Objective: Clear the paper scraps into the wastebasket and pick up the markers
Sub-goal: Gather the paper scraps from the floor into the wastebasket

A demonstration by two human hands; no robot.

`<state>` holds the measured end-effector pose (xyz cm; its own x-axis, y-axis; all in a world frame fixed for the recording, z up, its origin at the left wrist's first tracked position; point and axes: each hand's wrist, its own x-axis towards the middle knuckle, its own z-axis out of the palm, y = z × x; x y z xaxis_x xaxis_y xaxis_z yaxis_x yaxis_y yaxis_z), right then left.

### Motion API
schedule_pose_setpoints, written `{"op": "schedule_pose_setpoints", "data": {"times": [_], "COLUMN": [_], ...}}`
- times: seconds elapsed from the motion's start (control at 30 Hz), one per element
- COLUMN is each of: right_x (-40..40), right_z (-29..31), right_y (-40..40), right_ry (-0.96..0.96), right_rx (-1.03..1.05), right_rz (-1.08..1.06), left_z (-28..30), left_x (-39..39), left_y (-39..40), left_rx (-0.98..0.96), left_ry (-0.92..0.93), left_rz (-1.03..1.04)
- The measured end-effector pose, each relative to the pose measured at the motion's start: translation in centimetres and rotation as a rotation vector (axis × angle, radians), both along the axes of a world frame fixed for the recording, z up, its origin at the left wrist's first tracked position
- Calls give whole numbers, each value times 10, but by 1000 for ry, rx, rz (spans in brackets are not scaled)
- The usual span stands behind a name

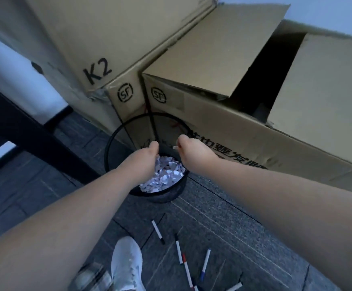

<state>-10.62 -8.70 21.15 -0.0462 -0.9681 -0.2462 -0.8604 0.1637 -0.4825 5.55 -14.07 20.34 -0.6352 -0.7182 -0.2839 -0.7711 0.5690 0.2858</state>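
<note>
A dark grey carpeted floor [223, 223], laid in square tiles, carries everything here. A black mesh wastebasket [116, 143] stands on it, holding a heap of white paper scraps [164, 175]. Just behind the basket, two large cardboard boxes [244, 133] sit side by side on the floor. Nearer the camera, several markers [158, 232] lie scattered on the carpet, pointing different ways. A white shoe [127, 263] rests beside them, and a dark table leg [34, 139] slants down at the left.
</note>
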Motion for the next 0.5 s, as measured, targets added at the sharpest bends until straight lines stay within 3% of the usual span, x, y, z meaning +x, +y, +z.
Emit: {"op": "schedule_pose_setpoints", "data": {"times": [0.17, 0.27, 0.4, 0.5], "right_x": [21, 32, 39, 36], "right_z": [-26, -37, -48, -57], "right_y": [-44, -61, -70, -65], "right_ry": [-34, 50, 204, 316], "right_rx": [-8, 21, 105, 129], "right_rz": [29, 47, 162, 272], "left_z": [-32, -44, -49, -50], "left_x": [15, 19, 26, 34], "left_y": [-24, -33, -39, -38], "left_rx": [49, 9, -69, -80], "left_ry": [113, 188, -216, -370], "left_rz": [111, 141, 129, 107]}}
